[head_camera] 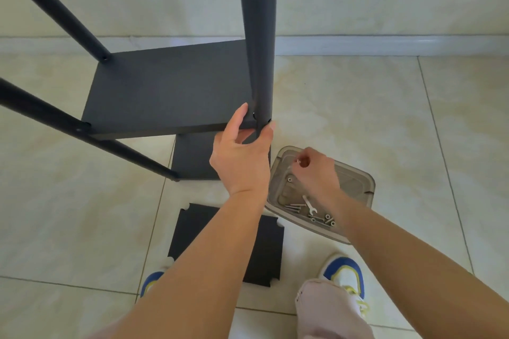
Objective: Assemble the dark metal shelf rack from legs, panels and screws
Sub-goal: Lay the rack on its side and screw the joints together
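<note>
**Shelf rack, part-built, on tiled floor: one leg held at shelf corner**

Hidden or unclear: The tops of all three visible legs run out of the picture. The near right leg (pixel 257 36) covers the far right corner of the shelf panel (pixel 168 91), and a fourth leg, if there is one, cannot be made out behind it. The left forearm crosses a loose panel (pixel 192 231) lying flat on the near floor, hiding its middle. The right hand (pixel 316 170) covers part of the tray (pixel 355 181), and what its fingertips pinch is too small and blurred to name.

Appearance: Dark matte metal throughout. The shelf panel is a flat rectangle, level, raised off the floor. A lower panel (pixel 192 157) shows beneath its near edge. The loose panel has notched corners.

Direction: The near right leg is a round tube with its long axis upright. The far left leg (pixel 55 8) and near left leg (pixel 82 129) appear to slant away to the upper left. The rack stands left of centre, near the wall's skirting.

Hands: The left hand (pixel 242 151) grips the near right leg at the shelf panel's near right corner, thumb on the left and fingers curled round the right. The right hand reaches into the tray, fingers drawn together in a pinch.

Other items: The clear plastic tray sits on the floor just right of the rack, holding screws (pixel 296 207) and a small wrench (pixel 309 205). Blue-and-white shoes (pixel 345 275) stand at the near edge.
</note>
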